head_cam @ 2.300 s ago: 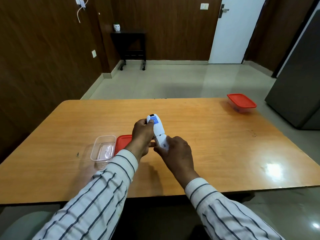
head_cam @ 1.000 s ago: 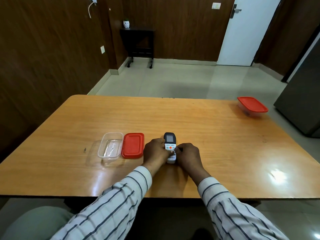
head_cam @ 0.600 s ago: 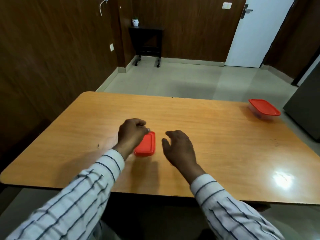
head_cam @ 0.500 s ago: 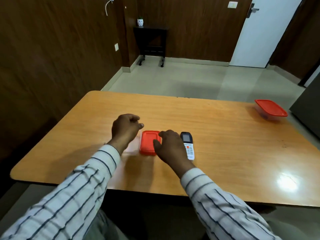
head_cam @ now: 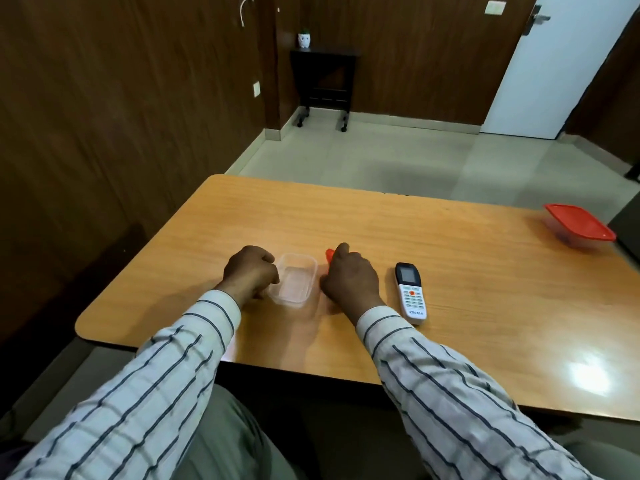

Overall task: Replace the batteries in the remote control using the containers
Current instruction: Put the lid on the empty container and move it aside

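The right grip lies palm-down over a red lid, fingers curled around it; only a corner of the lid shows, so I cannot tell whether it is gripped or merely covered. The left grip is loosely closed, knuckles touching the left wall of the clear container, which looks empty. Both sit near the tabletop's near-left corner. The remote control lies face up just to the right of the right hand, near the near edge. A second container with a red lid stands well apart by the far-right corner. The lid and tub are probably light, thin plastic that flexes and slides on the glossy wood; best held at the rim. The remote is rigid and smooth, best taken by its long sides.
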